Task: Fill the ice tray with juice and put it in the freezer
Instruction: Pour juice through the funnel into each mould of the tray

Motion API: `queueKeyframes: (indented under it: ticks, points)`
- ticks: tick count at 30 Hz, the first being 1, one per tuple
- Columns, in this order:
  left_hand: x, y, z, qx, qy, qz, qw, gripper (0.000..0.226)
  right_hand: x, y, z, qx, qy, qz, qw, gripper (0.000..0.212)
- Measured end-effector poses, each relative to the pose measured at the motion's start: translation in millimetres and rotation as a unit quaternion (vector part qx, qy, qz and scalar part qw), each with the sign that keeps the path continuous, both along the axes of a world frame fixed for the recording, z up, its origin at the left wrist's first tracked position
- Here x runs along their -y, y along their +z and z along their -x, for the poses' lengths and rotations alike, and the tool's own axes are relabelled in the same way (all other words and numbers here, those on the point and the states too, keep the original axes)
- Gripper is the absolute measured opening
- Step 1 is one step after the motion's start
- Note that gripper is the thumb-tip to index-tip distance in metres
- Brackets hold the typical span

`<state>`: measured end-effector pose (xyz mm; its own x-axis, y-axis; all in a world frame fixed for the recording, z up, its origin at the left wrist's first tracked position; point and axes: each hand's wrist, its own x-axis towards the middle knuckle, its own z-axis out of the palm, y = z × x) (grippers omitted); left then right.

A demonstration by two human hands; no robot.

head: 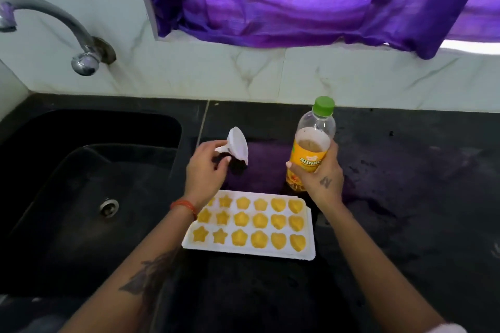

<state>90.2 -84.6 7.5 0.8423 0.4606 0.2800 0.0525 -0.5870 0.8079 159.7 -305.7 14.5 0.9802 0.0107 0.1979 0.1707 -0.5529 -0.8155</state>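
The ice tray [250,250] lies flat on the dark counter [405,170], and every place here is told from it. All its visible pockets are full of yellow juice, so the pouring looks done and the carry to the freezer is what remains.

The main risk is a spill. The pockets appear filled close to the brim, so any tilt or jolt in lifting would send juice over the white rim and from one pocket into the next. The tray looks like thin plastic; held by one end it may sag or twist. The near left corner sits just beside the sink [81,170], and the left forearm crosses above it, so a brush from that arm could nudge it toward the basin.

Beyond the tray's far right corner, the right hand [322,173] wraps its fingers round the bottle [311,149], which stands upright with its green cap on. Beyond the far left corner, the left hand [207,167] pinches the stem of a small white funnel [238,144], tilted on its side above the counter; it could drip.

The tray is white and rectangular, with star, flower and heart pockets. The bottle is clear smooth plastic with a yellow label. The counter is black speckled stone.
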Motion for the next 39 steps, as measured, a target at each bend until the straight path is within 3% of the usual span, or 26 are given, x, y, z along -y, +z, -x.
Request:
queueKeyframes:
  ticks: [3,6,9,12,19,25,32,39]
  points:
    - [-31.1,-11.4,-13.7,-0.082,-0.002,-0.076,0.994,0.048,-3.9,4.7,-15.1,-0.012,0.0,0.015,1.0,0.081]
    - [-51.8,-17.7,-36.5,-0.187,-0.075,-0.139,0.969,0.065,-11.3,12.7,-38.8,-0.031,0.008,0.022,0.999,0.08]
    - [-62.4,-22.9,-54.2,-0.239,-0.119,-0.165,0.949,0.07,-24.8,18.9,-69.8,-0.028,0.029,0.036,0.999,0.083]
    - [-69.5,-27.9,-64.9,-0.228,-0.122,-0.162,0.952,0.063,-41.7,25.6,-109.4,-0.021,0.051,0.041,0.998,0.085]
    - [-82.6,-36.1,-71.3,-0.169,-0.123,-0.137,0.968,0.018,-78.2,21.4,-187.9,-0.028,0.061,0.026,0.997,0.078]
    - [-83.4,-24.2,-78.3,-0.147,-0.134,-0.114,0.973,0.018,-85.3,8.8,-210.0,-0.012,0.053,0.009,0.998,0.082]
    - [-87.0,37.3,-127.4,-0.121,-0.112,-0.089,0.982,0.019,-65.8,1.7,-190.2,-0.051,0.053,-0.042,0.996,0.085]
    - [-82.1,65.6,-199.4,-0.159,-0.074,-0.179,0.968,0.017,-28.2,4.7,-144.5,-0.069,-0.003,-0.121,0.99,0.072]
